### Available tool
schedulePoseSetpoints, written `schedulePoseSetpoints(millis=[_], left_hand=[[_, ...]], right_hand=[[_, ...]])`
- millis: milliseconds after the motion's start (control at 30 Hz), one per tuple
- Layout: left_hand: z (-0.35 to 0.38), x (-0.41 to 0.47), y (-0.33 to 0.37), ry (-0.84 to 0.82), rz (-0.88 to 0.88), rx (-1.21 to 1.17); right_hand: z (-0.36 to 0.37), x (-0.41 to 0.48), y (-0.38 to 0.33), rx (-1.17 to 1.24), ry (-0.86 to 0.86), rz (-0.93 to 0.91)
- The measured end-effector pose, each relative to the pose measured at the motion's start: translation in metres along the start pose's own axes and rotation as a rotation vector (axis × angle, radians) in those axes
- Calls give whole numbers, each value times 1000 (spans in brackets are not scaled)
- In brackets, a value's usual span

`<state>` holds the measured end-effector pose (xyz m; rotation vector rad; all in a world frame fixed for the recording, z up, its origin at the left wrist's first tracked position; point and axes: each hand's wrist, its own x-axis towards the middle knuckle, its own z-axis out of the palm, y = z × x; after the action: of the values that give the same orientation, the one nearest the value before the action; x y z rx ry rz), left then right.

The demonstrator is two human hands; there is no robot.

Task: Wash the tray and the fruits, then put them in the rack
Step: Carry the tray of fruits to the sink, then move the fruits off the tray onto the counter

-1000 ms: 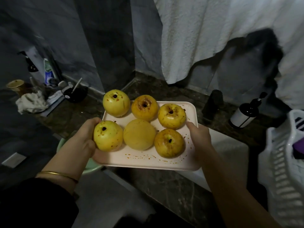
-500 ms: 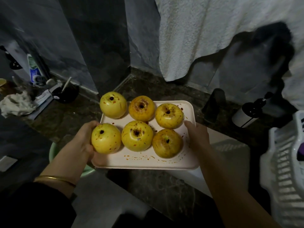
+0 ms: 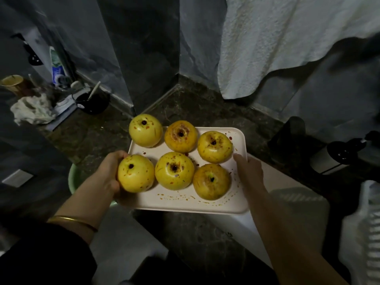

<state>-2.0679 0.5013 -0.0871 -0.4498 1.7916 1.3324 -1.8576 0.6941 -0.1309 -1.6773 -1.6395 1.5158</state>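
Note:
A pale rectangular tray speckled with red stains is held level above a dark stone counter. Several yellow apples with red specks sit on it in two rows. My left hand grips the tray's left edge beside the front-left apple, thumb curled against that fruit. My right hand grips the tray's right edge, thumb on top of the rim. A white slatted rack stands at the far right edge of the view.
A green basin peeks out under my left wrist. A white sink edge lies below the tray's right side. Dark bottles stand at right; a crumpled cloth, a cup and a tube clutter the left counter. A white towel hangs behind.
The tray has stayed in both hands and shifted only slightly as the view moved. One middle apple has turned from showing a plain side to showing its stem pit.

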Motion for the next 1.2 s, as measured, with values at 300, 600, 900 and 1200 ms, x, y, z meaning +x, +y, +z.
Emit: schedulePoseSetpoints(millis=[300,600,900,1200], left_hand=[[-19,37,22,-36,-40,5],[-42,88,42,-59,-136,68],[-46,127,32,-19,-115,106],[-36,147,29,47,-47,154]], right_hand=[[48,14,1,-14,45,19],[101,20,14,-37,110,65],[125,24,29,-45,90,153],[136,39,42,-53,64,179]])
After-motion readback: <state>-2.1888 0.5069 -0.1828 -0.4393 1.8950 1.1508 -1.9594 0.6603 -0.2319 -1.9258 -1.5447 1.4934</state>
